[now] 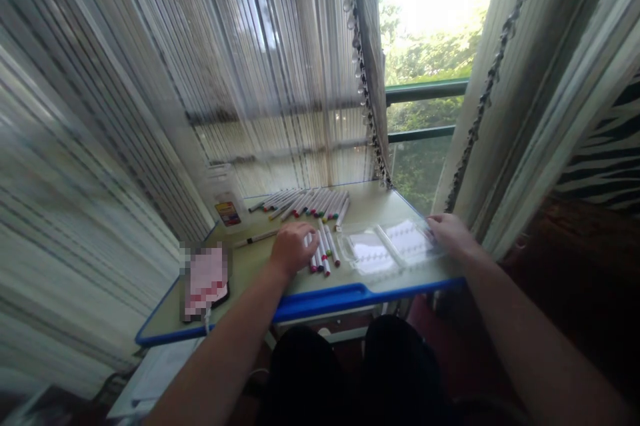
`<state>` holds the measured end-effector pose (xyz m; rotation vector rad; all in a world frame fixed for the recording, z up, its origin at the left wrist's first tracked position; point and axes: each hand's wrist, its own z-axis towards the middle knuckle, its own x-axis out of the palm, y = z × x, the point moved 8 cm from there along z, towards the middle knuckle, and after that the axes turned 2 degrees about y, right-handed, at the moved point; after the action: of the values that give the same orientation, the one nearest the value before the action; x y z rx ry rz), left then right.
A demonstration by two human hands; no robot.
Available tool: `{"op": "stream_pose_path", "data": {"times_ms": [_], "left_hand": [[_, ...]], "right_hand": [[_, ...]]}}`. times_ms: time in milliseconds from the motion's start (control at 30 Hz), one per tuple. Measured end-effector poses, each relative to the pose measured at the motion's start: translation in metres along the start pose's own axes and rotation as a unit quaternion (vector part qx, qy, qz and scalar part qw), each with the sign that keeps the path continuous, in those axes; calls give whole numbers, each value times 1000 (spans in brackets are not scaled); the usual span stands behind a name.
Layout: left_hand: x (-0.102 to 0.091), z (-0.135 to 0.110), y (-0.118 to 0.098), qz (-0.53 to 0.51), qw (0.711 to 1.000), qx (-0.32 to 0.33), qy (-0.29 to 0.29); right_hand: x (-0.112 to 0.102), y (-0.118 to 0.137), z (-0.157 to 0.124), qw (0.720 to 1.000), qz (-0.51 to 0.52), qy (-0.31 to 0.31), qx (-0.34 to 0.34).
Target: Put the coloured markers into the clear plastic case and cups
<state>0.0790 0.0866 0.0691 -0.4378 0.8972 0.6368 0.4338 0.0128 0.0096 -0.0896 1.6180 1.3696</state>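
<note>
My left hand [294, 247] lies curled over a small bunch of white markers [325, 254] with coloured caps near the middle of the table, fingers closed round some of them. My right hand [453, 236] rests on the right edge of an opened clear plastic marker case [387, 249], fingers pressed against it. A longer row of markers [310, 203] lies further back on the table. One single pen [256, 238] lies left of my left hand.
The small desk [320, 299] has a blue raised rim. A pixelated pink object [204, 279] lies at its left front. A small bottle [227, 207] stands at the back left. Curtains hang close behind and at both sides, with a window railing [425, 90] beyond.
</note>
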Motion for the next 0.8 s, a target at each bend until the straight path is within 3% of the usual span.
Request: {"op": "stream_pose_path", "data": {"times_ms": [100,233,267,300,400,500,600,800], "left_hand": [[-10,-2,19,1,998,-58,-41],[-17,-7,42,6,988,-136,-78],[-17,-8,45,8,986,-147,-83],[-17,-9,47,8,984,-158,-85],[-13,-9,51,7,981,-181,-74],[-8,-7,45,-4,986,-159,-51],[-5,-8,37,-16,991,-124,-38],[-11,-4,23,-9,998,-67,-11]], "right_hand": [[5,22,-6,992,-107,-20,-66],[7,82,-53,935,-232,-185,-196],[14,100,-66,926,-236,-189,-227],[29,120,-77,921,-237,-150,-270],[88,174,-106,894,-206,76,-392],[124,205,-116,855,-205,171,-445],[140,207,-101,852,-223,190,-434],[138,186,-74,877,-199,145,-413]]}}
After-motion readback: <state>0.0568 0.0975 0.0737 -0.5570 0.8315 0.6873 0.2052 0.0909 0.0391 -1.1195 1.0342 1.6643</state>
